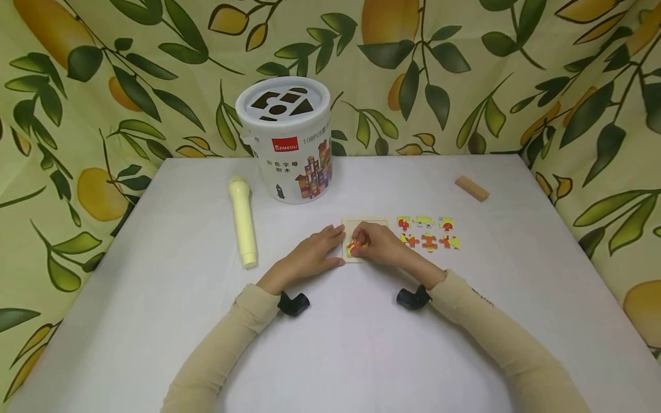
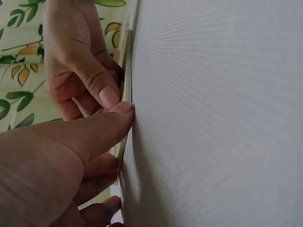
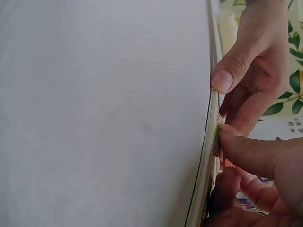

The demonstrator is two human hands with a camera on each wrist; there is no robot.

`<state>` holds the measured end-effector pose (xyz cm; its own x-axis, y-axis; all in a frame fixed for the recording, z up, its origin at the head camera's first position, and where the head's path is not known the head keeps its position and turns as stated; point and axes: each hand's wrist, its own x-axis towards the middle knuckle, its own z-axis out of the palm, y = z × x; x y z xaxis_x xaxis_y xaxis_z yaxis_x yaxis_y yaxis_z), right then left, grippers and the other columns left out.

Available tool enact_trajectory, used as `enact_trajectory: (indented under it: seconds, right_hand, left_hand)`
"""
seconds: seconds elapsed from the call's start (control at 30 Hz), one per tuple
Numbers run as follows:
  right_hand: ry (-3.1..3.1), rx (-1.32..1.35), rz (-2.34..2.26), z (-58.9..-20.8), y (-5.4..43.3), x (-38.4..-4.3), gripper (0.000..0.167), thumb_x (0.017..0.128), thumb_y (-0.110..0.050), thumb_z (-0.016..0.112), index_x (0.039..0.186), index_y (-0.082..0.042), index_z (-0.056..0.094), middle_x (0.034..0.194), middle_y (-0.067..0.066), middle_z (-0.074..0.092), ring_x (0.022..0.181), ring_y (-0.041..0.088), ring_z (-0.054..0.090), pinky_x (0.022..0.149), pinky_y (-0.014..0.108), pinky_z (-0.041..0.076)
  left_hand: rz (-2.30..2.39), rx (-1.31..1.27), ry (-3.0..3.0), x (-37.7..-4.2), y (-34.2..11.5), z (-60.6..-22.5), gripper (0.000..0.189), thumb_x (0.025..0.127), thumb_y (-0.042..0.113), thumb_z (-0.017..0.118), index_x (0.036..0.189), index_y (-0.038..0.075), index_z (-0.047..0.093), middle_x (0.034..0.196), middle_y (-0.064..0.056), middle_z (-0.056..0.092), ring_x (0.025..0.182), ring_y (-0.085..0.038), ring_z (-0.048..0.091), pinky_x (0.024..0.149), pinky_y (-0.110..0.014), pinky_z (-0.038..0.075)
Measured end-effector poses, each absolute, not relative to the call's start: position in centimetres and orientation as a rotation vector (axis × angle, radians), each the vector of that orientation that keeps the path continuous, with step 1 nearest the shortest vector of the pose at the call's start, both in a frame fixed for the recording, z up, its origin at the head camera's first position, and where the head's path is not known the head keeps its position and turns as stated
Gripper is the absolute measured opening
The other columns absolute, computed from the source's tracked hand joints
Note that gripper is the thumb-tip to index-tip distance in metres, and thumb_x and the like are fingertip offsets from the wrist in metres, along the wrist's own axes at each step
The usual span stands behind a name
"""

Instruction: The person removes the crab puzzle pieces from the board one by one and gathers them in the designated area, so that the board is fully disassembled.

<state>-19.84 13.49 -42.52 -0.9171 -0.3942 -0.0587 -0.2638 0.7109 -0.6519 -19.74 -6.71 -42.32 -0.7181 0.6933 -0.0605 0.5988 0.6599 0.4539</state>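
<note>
A small square wooden puzzle board [image 1: 365,219] lies flat on the white table. My left hand [image 1: 316,252] holds it at its left side, the thumb at the near corner and the fingers farther up the edge. Over the board, my right hand [image 1: 379,245] pinches a red and yellow puzzle piece [image 1: 355,246] between thumb and fingers, low in the frame's left part. In the right wrist view, the right thumb [image 3: 255,153] presses close to the board's edge. The right hand hides much of the board. Several loose puzzle pieces [image 1: 429,242] lie in two rows to its right.
A white block bucket [image 1: 294,137] with shaped holes in its lid stands at the back. Left of the hands lies a pale yellow microphone-shaped stick [image 1: 242,223]. A brown wooden block [image 1: 472,188] rests at the back right. Fruit-patterned cloth [image 1: 439,74] surrounds the table.
</note>
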Motion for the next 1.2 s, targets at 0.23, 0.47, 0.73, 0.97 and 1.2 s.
enact_trajectory:
  seconds: [0.23,0.47,0.73,0.97,1.2]
  right_hand:
    - [2.693,-0.533,-1.084,-42.5,14.0,-20.3,0.012,0.083,-0.011,0.067,0.094,-0.009,0.063,0.078,0.004,0.061,0.068,0.014,0.051,0.062,0.024,0.041]
    - [2.631,-0.325,-1.213,-41.8,15.4,-20.8,0.013,0.086,-0.019,0.064,0.095,-0.011,0.068,0.084,0.004,0.065,0.072,0.016,0.053,0.061,0.024,0.042]
    - [2.651,-0.061,-1.188,-41.2,21.6,-19.0,0.018,0.084,-0.021,0.067,0.096,-0.008,0.070,0.095,0.009,0.068,0.077,0.020,0.052,0.061,0.024,0.046]
    - [2.689,-0.043,-1.102,-42.0,24.1,-17.1,0.013,0.082,-0.017,0.068,0.092,-0.010,0.074,0.099,0.009,0.070,0.096,0.022,0.056,0.072,0.025,0.045]
    - [2.827,-0.096,-0.963,-41.9,23.8,-16.3,0.012,0.081,-0.016,0.069,0.089,-0.009,0.075,0.092,0.009,0.072,0.087,0.020,0.058,0.066,0.024,0.043]
  left_hand:
    - [0.613,1.012,2.625,-19.9,-6.7,-42.1,0.062,0.089,0.031,0.060,0.139,0.003,0.038,0.151,-0.008,0.026,0.140,-0.028,0.022,0.110,-0.046,0.027]
    - [0.589,0.983,2.618,-20.0,-6.5,-42.1,0.062,0.089,0.034,0.059,0.140,0.005,0.036,0.152,-0.005,0.024,0.141,-0.026,0.020,0.112,-0.044,0.025]
    - [0.583,1.001,2.630,-19.9,-6.7,-42.1,0.063,0.089,0.032,0.059,0.140,0.003,0.036,0.152,-0.007,0.024,0.141,-0.027,0.020,0.112,-0.043,0.024]
    - [0.610,0.992,2.636,-19.8,-7.0,-42.0,0.062,0.089,0.030,0.060,0.139,0.002,0.037,0.151,-0.008,0.026,0.140,-0.029,0.021,0.111,-0.045,0.025]
    - [0.621,0.981,2.615,-19.8,-6.6,-42.2,0.063,0.089,0.032,0.059,0.140,0.003,0.035,0.152,-0.007,0.024,0.141,-0.027,0.019,0.112,-0.044,0.024]
